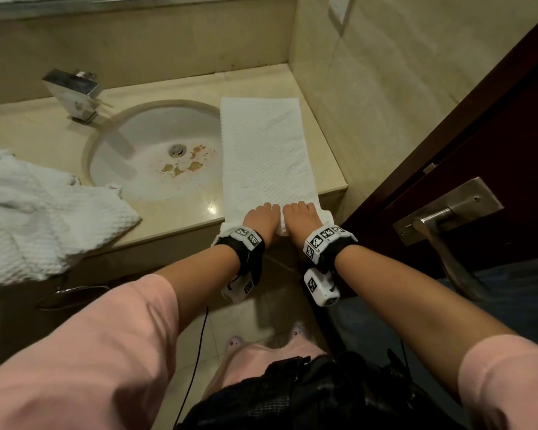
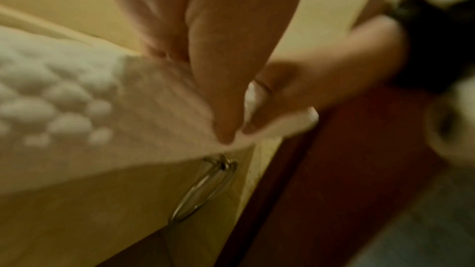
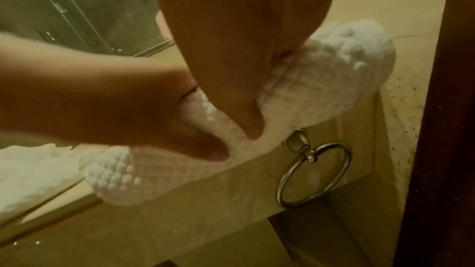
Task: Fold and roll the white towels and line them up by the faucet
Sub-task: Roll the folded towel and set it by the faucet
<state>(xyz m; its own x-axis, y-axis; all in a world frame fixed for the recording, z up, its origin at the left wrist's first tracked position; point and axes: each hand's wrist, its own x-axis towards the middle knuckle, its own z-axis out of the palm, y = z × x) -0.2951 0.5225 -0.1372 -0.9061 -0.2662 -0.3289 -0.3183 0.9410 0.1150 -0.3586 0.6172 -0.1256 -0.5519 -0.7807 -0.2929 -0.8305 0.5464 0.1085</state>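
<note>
Under the towel's (image 3: 321, 80) rolled end (right wrist view only) hangs a ring (image 3: 312, 174).

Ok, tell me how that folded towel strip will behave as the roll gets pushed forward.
The folded towel is probably soft and floppy: its near end curls under both the left hand and right hand. Its waffle texture likely grips the counter rather than sliding. The loose roll may well spring open if released.
</note>
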